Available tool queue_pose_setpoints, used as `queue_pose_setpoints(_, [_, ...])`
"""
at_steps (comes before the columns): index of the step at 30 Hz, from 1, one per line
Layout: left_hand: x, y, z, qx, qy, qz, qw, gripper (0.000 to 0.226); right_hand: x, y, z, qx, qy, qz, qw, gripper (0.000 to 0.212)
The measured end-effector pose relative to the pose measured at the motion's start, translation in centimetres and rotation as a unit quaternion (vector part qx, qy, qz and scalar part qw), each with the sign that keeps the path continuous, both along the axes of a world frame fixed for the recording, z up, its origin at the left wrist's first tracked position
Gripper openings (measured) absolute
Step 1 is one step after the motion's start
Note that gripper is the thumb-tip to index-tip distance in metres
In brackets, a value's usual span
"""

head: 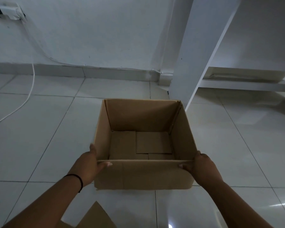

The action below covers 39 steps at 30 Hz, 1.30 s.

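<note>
head view. a person is crouching or bending over a tiled floor [39,137] and is holding a cardboard box [143,175] by its two near corners. the box is sitting straight ahead of the person, in the middle of the view, and appears to be resting on the floor; whether its base is lifted clear cannot be told.

the left hand [90,163] is clamping the near left corner: the thumb is lying over the top edge of the near wall, and the fingers are running along the outside of the left wall. the right hand [202,167] is clamping the near right corner in the same way, thumb over the rim. a black band [80,181] is circling the left wrist.

state of the work, as a judgement: the box is standing erected, its bottom flaps are lying folded and overlapping inside, and its top is gaping open. nothing is lying in it. squaring and forming look done; final positioning, filling and closing are looking outstanding.

surroundings: a loose piece of cardboard [95,218] is lying on the floor near the person. a white cable [30,89] is trailing from a wall socket [8,12] down to the floor at the left. a white shelf unit [237,83] is standing just behind the box to the right.
</note>
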<state>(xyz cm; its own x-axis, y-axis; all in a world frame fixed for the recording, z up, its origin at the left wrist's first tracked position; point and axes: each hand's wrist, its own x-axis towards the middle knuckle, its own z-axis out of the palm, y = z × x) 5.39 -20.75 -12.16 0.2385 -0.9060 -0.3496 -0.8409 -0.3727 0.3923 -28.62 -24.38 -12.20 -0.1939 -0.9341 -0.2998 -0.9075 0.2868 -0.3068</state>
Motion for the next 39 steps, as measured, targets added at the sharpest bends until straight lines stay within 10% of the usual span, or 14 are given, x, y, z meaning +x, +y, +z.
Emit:
queue_pose_setpoints(18, [0.2,2.4,0.9,-0.025,-0.017,0.015,0.999,0.102,-2.3,3.9,-0.6,0.0,-0.047,0.053,0.997,0.089])
queue_pose_setpoints(29, [0.2,24.4,2.3,-0.231,0.012,-0.017,0.973,0.066,0.3,25.4,1.2,-0.183,-0.02,0.084,0.979,0.054])
queue_pose_setpoints(39, [9.9,45.9,-1.1,-0.121,-0.034,0.101,0.987,0.015,8.6,39.7,-0.6,-0.154,-0.066,0.208,0.964,0.03])
